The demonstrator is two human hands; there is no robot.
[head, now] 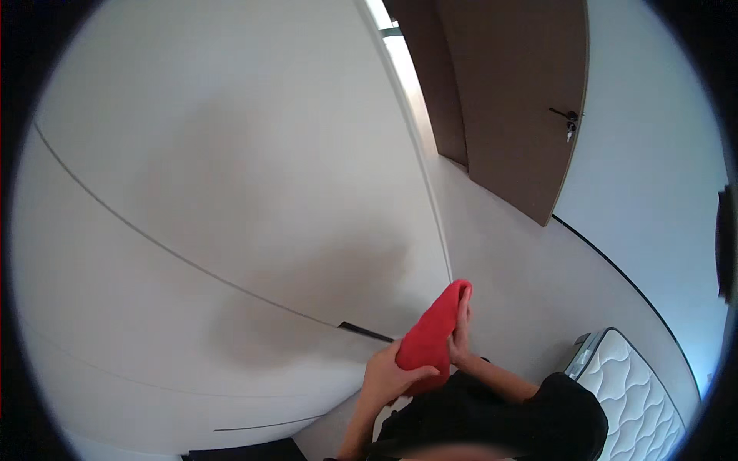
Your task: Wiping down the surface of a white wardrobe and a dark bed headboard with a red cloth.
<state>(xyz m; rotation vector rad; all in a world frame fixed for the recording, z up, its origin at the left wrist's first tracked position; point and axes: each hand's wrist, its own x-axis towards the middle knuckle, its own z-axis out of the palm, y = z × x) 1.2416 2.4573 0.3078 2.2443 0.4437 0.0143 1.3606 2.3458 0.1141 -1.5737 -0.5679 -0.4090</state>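
A folded red cloth [425,340] is held up between both hands in front of my body. My left hand [389,373] grips its lower left side, with the thumb lying across the front. Against the right side of the cloth rests my right hand [459,334], its fingers pointing up along the edge and partly covered by the fabric. Whether the right fingers pinch the cloth or only press on it is hard to see.
A large pale panel [230,173] with a thin dark seam fills the left side. Beyond it stands a brown door [519,86] with a black handle and keys. A white quilted mattress [628,397] lies at the lower right on the light floor [496,248].
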